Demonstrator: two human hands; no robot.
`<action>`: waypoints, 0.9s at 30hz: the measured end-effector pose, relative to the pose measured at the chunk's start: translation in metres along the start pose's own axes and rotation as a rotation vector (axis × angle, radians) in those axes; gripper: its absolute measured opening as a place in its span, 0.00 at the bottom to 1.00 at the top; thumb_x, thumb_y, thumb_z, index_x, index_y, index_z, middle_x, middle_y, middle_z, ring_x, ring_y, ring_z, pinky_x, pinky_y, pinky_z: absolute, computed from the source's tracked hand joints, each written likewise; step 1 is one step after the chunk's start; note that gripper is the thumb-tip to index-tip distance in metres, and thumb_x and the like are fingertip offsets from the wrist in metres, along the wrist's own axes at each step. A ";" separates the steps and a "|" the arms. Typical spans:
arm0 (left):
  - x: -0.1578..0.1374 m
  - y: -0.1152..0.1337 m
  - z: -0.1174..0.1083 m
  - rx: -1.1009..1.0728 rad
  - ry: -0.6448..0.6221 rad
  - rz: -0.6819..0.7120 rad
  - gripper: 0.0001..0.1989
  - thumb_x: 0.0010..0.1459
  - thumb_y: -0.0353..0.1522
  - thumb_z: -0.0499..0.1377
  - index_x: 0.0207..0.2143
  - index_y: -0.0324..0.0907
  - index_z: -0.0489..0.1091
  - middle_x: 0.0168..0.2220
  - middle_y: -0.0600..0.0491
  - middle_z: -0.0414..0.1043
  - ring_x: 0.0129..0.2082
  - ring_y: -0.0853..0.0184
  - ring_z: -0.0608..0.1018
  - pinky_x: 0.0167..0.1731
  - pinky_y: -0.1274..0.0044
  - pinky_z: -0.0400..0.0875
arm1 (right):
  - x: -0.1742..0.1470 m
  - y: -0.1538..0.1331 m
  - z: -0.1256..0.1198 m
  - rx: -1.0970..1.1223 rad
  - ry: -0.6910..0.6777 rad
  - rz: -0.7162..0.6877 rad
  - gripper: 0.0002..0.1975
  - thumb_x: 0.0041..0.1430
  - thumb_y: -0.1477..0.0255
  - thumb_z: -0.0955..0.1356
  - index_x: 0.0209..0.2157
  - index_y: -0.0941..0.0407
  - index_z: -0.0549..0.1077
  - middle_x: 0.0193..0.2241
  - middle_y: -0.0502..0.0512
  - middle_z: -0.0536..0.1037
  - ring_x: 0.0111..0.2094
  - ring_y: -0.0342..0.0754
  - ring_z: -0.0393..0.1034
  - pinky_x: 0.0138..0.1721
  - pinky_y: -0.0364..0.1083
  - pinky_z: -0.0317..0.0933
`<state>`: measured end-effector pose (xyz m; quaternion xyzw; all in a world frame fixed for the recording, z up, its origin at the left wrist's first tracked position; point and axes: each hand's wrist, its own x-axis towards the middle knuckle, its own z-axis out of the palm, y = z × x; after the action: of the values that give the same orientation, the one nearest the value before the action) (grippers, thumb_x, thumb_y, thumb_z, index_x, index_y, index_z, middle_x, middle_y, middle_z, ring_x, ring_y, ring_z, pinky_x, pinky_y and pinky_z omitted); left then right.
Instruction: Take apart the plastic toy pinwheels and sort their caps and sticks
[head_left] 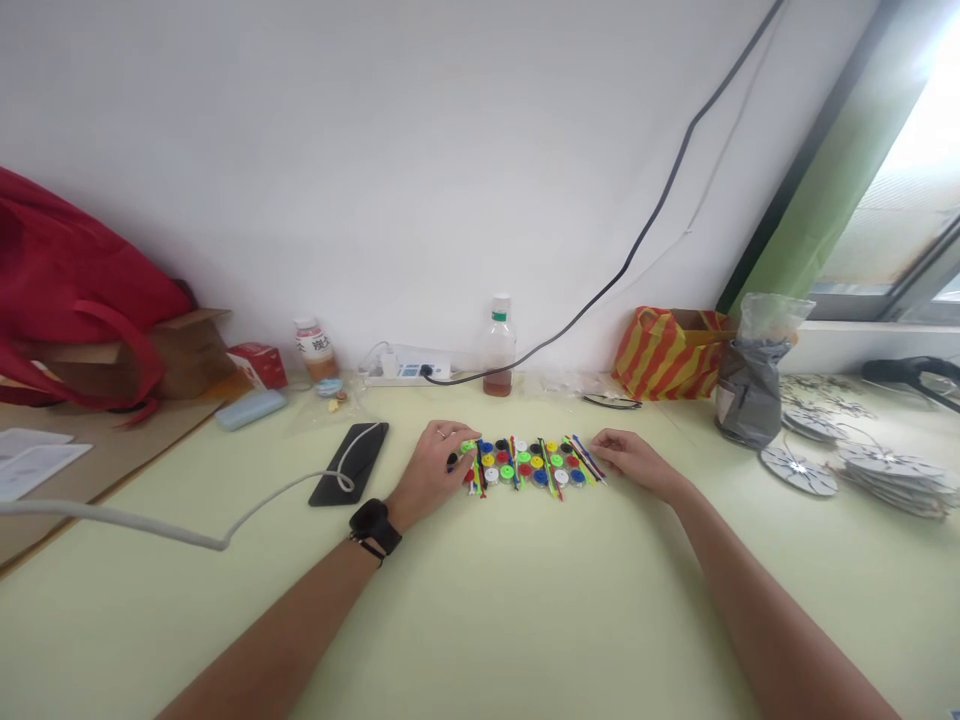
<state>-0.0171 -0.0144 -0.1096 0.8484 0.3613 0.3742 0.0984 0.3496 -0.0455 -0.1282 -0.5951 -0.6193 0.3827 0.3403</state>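
Note:
A row of small coloured round pieces (534,462) lies on the table between my hands, in white, black, red, yellow, green and blue. Thin coloured strips (550,470) stand in bundles across the row at intervals. My left hand (439,465) rests over the row's left end, fingers curved and apart from the thumb, partly covering a few pieces there. Beside the strips at the right end (587,460), my right hand (631,462) has its fingertips drawn together; whether anything small is between them is hidden.
A black phone (349,465) with a pale cable (277,496) lies left of my left hand. Behind stand a bottle (499,345), a power strip (412,366) and a drink bottle (316,350). Rightward are a striped bag (671,355), a grey plastic bag (752,390) and stacked grey discs (892,475).

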 end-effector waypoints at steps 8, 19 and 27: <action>-0.011 0.085 -0.018 -0.175 -0.355 -0.006 0.08 0.68 0.33 0.55 0.39 0.45 0.74 0.34 0.55 0.77 0.30 0.69 0.74 0.34 0.76 0.66 | -0.008 0.005 0.009 -0.096 0.095 -0.120 0.16 0.59 0.56 0.68 0.32 0.55 0.74 0.30 0.54 0.77 0.31 0.48 0.68 0.33 0.46 0.63; -0.050 0.074 0.006 -0.153 -0.513 0.004 0.08 0.64 0.31 0.56 0.38 0.43 0.76 0.27 0.55 0.73 0.27 0.68 0.72 0.30 0.77 0.63 | -0.004 0.007 0.022 -0.379 0.234 -0.204 0.09 0.56 0.64 0.69 0.30 0.55 0.76 0.31 0.55 0.73 0.29 0.48 0.67 0.31 0.47 0.62; -0.049 0.073 0.003 -0.147 -0.479 -0.017 0.08 0.64 0.31 0.57 0.37 0.43 0.76 0.26 0.55 0.73 0.27 0.68 0.72 0.30 0.77 0.63 | -0.003 0.006 0.024 -0.415 0.334 -0.216 0.09 0.57 0.66 0.68 0.27 0.54 0.74 0.31 0.55 0.74 0.28 0.48 0.67 0.32 0.48 0.61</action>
<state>0.0020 -0.1000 -0.1076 0.9003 0.3066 0.1871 0.2459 0.3322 -0.0497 -0.1450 -0.6375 -0.6796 0.1058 0.3473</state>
